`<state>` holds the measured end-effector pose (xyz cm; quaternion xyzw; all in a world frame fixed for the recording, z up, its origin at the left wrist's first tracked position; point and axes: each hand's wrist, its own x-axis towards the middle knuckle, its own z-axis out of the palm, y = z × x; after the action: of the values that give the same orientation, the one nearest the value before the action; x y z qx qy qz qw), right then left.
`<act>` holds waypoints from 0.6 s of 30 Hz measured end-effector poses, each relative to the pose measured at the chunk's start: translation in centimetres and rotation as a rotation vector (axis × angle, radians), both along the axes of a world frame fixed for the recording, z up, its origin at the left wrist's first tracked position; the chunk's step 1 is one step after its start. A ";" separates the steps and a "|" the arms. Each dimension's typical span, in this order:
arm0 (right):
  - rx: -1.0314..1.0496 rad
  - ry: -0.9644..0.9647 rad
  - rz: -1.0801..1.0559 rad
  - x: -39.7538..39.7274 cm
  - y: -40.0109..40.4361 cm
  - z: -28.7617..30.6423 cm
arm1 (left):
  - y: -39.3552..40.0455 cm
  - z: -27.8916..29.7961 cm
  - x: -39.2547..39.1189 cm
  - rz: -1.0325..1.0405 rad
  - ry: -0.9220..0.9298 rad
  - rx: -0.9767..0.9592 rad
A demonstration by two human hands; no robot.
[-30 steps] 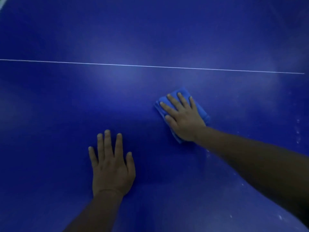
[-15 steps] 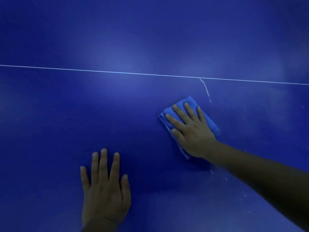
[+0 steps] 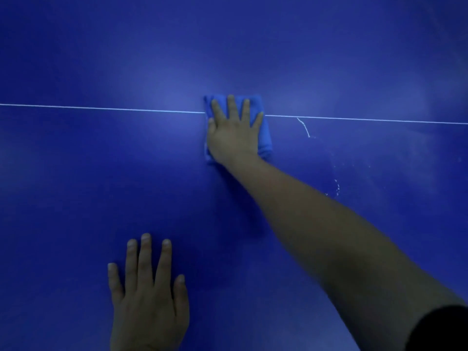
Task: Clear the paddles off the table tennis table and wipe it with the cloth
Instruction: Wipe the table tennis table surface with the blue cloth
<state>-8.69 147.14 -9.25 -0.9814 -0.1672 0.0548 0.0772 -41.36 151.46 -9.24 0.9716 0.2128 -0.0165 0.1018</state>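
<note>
The left hand point(image 3: 149, 304) is laid flat on the dark blue table point(image 3: 76, 186), fingers spread straight, nothing held. Farther on and to the right, a folded blue cloth point(image 3: 264, 138) is pressed over the thin white line point(image 3: 101, 108) by the right hand point(image 3: 234, 134), its fingers straight and splayed. White streaks point(image 3: 305, 127) are seen just right of the cloth.

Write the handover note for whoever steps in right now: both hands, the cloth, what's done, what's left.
Right hand: flat, fingers straight, pressing the folded blue cloth onto the table, over the thin white centre line.
Left hand: flat on the dark blue table tennis table, bracing, holding nothing.
Done: no paddles in view; wiping under way.
Left: white streak and specks right of the cloth are not yet wiped; the surface beyond the line may also need it.
</note>
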 end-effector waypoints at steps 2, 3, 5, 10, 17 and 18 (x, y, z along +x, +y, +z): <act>-0.039 -0.010 -0.097 3.4 -3.2 -0.1 | 0.1 -0.1 -0.1 0.003 0.010 -0.013; -0.070 -0.023 -0.180 4.7 -6.2 -0.3 | 0.1 0.0 -0.1 0.007 0.016 -0.019; -0.114 -0.036 -0.425 6.3 -14.3 -0.3 | 0.1 0.0 -0.1 0.017 0.014 -0.033; -0.032 0.019 -0.934 5.2 -25.0 0.8 | -0.1 0.5 0.1 0.021 0.047 -0.066; -0.094 -0.068 -0.178 -1.8 -8.0 -0.6 | 0.1 0.3 0.1 0.015 0.070 -0.054; -0.087 -0.046 0.025 -2.8 -6.7 -0.5 | 0.1 0.3 0.0 0.017 0.072 -0.049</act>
<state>-11.50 140.49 -9.73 -0.9826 -0.1786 0.0404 0.0298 -41.34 151.60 -8.96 0.9658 0.2240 -0.0558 0.1182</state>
